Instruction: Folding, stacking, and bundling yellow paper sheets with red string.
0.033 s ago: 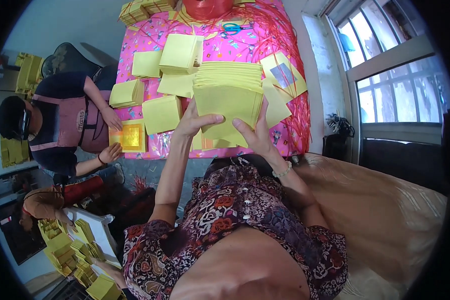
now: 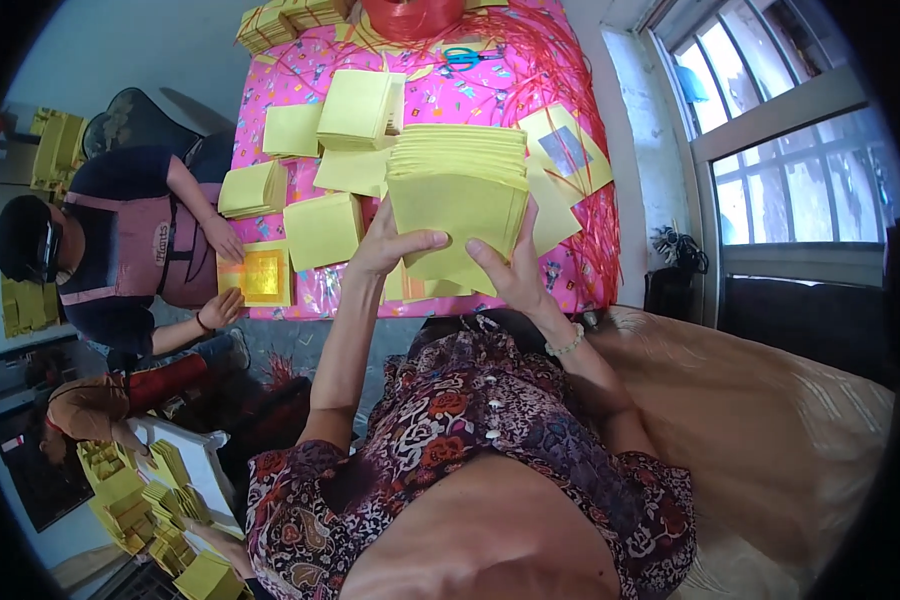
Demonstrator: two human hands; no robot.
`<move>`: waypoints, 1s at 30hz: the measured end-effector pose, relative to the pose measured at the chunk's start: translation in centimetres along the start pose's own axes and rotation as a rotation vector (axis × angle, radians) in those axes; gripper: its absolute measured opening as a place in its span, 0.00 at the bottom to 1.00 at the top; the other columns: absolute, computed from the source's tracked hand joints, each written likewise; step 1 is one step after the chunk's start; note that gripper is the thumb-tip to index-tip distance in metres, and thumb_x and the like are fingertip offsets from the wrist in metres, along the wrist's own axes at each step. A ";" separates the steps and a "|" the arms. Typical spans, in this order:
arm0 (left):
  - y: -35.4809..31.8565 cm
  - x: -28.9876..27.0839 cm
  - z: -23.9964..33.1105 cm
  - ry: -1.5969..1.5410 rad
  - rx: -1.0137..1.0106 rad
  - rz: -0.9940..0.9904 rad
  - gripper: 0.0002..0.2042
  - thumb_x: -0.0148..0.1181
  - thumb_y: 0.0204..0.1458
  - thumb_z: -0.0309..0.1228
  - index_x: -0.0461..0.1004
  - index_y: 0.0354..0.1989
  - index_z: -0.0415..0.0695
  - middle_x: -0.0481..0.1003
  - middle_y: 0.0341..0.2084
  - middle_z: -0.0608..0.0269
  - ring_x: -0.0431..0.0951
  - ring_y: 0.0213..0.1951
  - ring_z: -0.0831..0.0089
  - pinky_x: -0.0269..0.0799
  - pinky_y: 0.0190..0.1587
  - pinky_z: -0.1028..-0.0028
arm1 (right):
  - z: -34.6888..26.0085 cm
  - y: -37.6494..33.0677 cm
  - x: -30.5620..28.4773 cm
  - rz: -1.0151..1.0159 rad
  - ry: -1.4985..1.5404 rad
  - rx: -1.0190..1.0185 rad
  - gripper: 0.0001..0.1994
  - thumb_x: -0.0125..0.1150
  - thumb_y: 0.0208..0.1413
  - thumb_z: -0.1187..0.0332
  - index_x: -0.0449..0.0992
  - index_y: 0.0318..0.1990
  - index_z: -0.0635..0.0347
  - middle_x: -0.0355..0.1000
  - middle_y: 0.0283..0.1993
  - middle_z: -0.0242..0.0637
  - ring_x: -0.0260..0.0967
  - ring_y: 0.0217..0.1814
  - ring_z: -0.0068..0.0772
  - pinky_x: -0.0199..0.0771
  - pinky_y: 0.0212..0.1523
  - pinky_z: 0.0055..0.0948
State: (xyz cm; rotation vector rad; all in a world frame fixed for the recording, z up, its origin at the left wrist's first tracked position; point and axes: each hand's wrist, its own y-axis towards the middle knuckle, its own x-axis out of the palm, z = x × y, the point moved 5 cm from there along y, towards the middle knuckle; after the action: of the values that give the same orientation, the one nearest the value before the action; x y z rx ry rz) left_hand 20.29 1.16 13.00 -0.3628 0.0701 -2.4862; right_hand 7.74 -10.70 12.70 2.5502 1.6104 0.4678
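A thick stack of yellow paper sheets [image 2: 460,195] is held up over the near edge of the counter [image 2: 570,270], which is covered by a pink patterned cloth. The left hand [image 2: 385,245] clasps the stack's lower left corner, thumb lying across the front sheet and pointing right; its grip is closed on the paper. The right hand [image 2: 515,270] supports the lower right side, thumb on the front sheet and fingers reaching up behind, so its grip is also closed on the stack.

Around the stack lie more yellow piles: a square pile [image 2: 322,230] just left of the left hand, a taller pile [image 2: 360,108] behind it, a flat sheet [image 2: 292,130] further left, and another pile [image 2: 253,188] near the counter's left edge. Loose sheets with a grey square [image 2: 567,150] lie to the right of the held stack. Red string [image 2: 595,215] trails over the right side of the cloth, coming from a red spool [image 2: 415,15] at the far end, with blue-handled scissors [image 2: 467,55] just beside it.

At the counter's left side a person in a pink apron [image 2: 145,255] rests both hands by a gold-printed sheet [image 2: 262,275]. Lower left, another person's hand is near bundles of yellow paper [image 2: 160,495].
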 end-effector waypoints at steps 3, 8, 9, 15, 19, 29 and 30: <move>0.0 1.2 0.6 0.013 0.034 0.013 0.43 0.72 0.33 0.24 0.55 0.61 0.38 0.67 0.51 0.57 0.66 0.54 0.66 0.63 0.56 0.68 | -0.4 -0.6 -0.5 0.007 -0.036 0.029 0.41 0.59 0.53 0.68 0.34 0.64 0.67 0.49 0.61 0.52 0.51 0.65 0.41 0.56 0.62 0.38; 0.1 1.4 0.6 -0.025 0.008 -0.010 0.45 0.73 0.31 0.23 0.54 0.62 0.39 0.66 0.52 0.56 0.65 0.55 0.66 0.61 0.57 0.67 | -0.5 -1.2 -0.9 0.063 -0.033 0.037 0.41 0.62 0.51 0.69 0.37 0.64 0.66 0.52 0.60 0.50 0.53 0.63 0.39 0.57 0.61 0.38; 0.2 1.3 0.8 -0.012 0.016 -0.020 0.45 0.73 0.31 0.23 0.54 0.62 0.39 0.66 0.52 0.56 0.66 0.55 0.66 0.61 0.57 0.67 | -0.6 -1.2 -0.9 0.063 -0.032 0.039 0.41 0.62 0.51 0.69 0.37 0.64 0.66 0.52 0.60 0.50 0.53 0.63 0.39 0.57 0.61 0.38; 1.3 0.4 0.3 -0.005 -0.124 -0.037 0.44 0.73 0.32 0.23 0.54 0.61 0.39 0.67 0.52 0.56 0.67 0.54 0.66 0.62 0.57 0.67 | -1.3 -0.5 -0.8 0.121 -0.019 -0.013 0.39 0.66 0.49 0.68 0.43 0.61 0.67 0.55 0.58 0.49 0.56 0.61 0.38 0.59 0.60 0.36; 1.6 0.6 -0.6 -0.109 -0.127 -0.006 0.41 0.73 0.35 0.27 0.56 0.60 0.39 0.67 0.52 0.55 0.67 0.54 0.65 0.63 0.57 0.66 | -2.3 0.3 -1.2 0.174 -0.124 -0.030 0.36 0.66 0.49 0.69 0.47 0.60 0.68 0.57 0.56 0.48 0.58 0.59 0.37 0.62 0.58 0.34; 3.2 1.9 0.6 0.116 -0.110 -0.179 0.47 0.73 0.35 0.29 0.48 0.65 0.37 0.63 0.56 0.52 0.64 0.58 0.64 0.61 0.59 0.66 | 0.0 -0.1 -2.4 0.284 0.192 0.216 0.30 0.63 0.52 0.70 0.51 0.55 0.69 0.61 0.52 0.46 0.61 0.56 0.31 0.65 0.55 0.29; 3.5 1.9 0.4 0.115 -0.137 -0.140 0.47 0.73 0.35 0.29 0.49 0.65 0.38 0.63 0.55 0.52 0.64 0.58 0.64 0.61 0.59 0.66 | 0.1 -0.1 -2.4 0.284 0.193 0.217 0.30 0.63 0.52 0.70 0.51 0.55 0.69 0.61 0.52 0.46 0.61 0.56 0.31 0.65 0.55 0.29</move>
State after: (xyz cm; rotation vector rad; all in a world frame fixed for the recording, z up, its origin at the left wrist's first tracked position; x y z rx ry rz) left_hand 20.96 -2.74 13.32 -0.2896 0.2715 -2.6469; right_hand 6.69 -12.81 12.10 3.0011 1.4261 0.6102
